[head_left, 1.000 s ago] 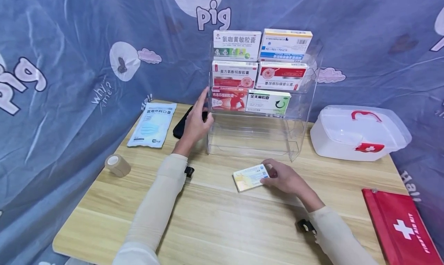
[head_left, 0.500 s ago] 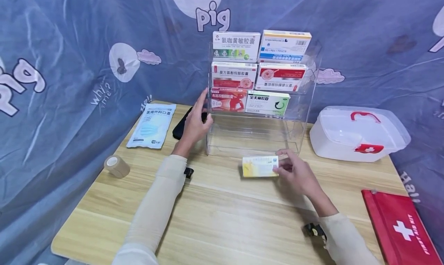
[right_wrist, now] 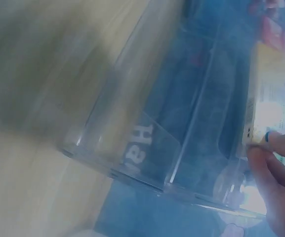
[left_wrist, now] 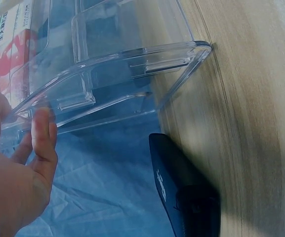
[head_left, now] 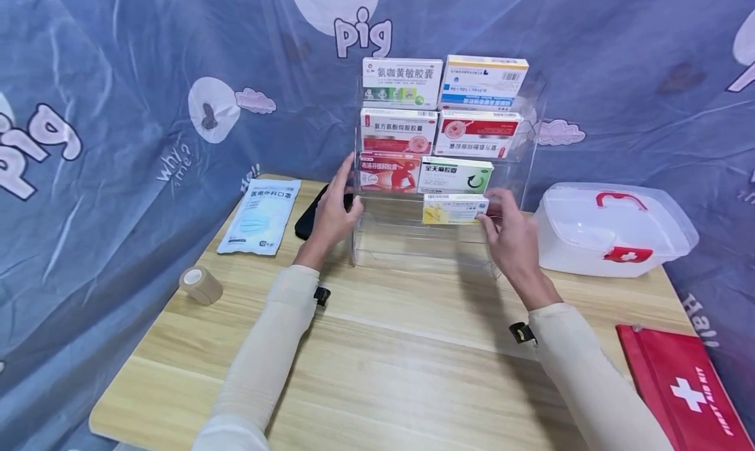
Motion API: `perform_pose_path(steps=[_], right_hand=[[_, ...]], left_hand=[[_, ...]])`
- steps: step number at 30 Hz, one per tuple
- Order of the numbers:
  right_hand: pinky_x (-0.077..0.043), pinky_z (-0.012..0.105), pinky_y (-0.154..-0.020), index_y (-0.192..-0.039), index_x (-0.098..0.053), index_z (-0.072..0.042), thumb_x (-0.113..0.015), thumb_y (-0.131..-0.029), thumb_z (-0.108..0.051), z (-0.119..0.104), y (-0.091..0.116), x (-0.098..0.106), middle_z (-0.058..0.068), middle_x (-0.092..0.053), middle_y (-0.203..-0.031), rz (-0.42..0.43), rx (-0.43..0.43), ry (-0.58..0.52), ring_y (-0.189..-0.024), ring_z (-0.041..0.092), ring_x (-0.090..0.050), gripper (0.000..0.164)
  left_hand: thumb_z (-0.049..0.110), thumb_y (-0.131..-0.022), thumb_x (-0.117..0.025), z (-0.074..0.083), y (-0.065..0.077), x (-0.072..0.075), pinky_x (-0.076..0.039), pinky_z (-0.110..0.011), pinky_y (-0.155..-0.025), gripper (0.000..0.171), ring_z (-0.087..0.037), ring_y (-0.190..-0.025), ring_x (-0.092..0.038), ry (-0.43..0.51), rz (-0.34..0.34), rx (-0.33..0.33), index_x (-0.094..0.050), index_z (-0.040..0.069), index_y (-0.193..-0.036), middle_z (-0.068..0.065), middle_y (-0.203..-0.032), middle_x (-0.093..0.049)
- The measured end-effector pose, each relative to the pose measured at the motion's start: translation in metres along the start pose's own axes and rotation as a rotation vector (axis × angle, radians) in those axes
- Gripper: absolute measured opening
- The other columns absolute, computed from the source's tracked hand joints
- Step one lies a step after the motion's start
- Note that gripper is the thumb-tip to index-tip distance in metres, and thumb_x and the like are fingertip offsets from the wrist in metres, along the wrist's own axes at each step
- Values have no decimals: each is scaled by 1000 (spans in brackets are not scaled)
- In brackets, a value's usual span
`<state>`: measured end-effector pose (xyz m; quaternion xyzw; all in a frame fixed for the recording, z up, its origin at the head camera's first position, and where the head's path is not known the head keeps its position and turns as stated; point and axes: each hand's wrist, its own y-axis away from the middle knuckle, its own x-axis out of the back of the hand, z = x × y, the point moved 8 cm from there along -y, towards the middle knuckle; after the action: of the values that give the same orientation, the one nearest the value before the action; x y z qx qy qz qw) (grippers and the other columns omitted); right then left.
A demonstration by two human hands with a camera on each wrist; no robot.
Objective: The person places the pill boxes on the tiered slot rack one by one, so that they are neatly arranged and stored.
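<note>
My right hand (head_left: 512, 235) pinches the right end of a small white-and-yellow medicine box (head_left: 451, 210). It holds the box at the front of the clear display rack (head_left: 407, 241), just under a green-and-white medicine box (head_left: 455, 176). In the right wrist view, thumb and fingers close on the corner of the white-and-yellow medicine box (right_wrist: 273, 94). My left hand (head_left: 335, 212) rests against the rack's left side, fingers extended upward and thumb toward the front edge. The left wrist view shows its fingertips (left_wrist: 42, 116) at the transparent side panel.
Several medicine boxes (head_left: 398, 131) fill the rack's upper tiers. Left of the rack lie a black case (head_left: 305, 221), a mask packet (head_left: 259, 216) and a tan bandage roll (head_left: 202, 285). To the right are a white first-aid box (head_left: 613, 231) and a red first-aid pouch (head_left: 684, 385).
My right hand has lifted the white-and-yellow medicine box off the table, turned it level, and carried it up and forward to the rack. The left hand stays at the rack's side.
</note>
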<state>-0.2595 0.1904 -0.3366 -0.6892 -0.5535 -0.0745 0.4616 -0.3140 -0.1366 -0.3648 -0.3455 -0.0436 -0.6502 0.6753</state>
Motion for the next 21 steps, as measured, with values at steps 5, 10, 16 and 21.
perform_pose_path(steps=[5,10,16,21], right_hand=[[-60,64,-80,-128,-61,-1,-74,-95,3,1,2,-10,25,-80,-107,11,69,161,-90,46,-78,36],[-58,66,-68,-130,-60,-6,-74,-98,-5,-1,3,-21,26,-80,-102,-16,59,246,-82,51,-76,35],[-56,63,-63,-133,-58,-7,-73,-100,-9,-3,6,-38,24,-80,-100,-92,-12,276,-73,50,-74,37],[-56,63,-66,-133,-59,-8,-74,-99,-10,-9,7,-51,21,-80,-105,-97,-22,293,-79,51,-73,37]], left_hand=[[6,-97,-59,0,0,-1,-59,-52,-98,90,-35,-131,-67,-1,3,1,-21,37,-173,-12,-165,-49],[6,-98,-58,0,-2,0,-59,-55,-101,90,-35,-131,-67,-3,11,-15,-21,37,-173,-12,-166,-48],[7,-98,-59,-1,0,-2,-60,-59,-92,90,-37,-131,-67,5,4,-4,-21,37,-173,-14,-163,-50],[8,-98,-58,-1,1,-1,-59,-59,-95,89,-37,-132,-67,-3,7,9,-21,39,-173,-13,-162,-51]])
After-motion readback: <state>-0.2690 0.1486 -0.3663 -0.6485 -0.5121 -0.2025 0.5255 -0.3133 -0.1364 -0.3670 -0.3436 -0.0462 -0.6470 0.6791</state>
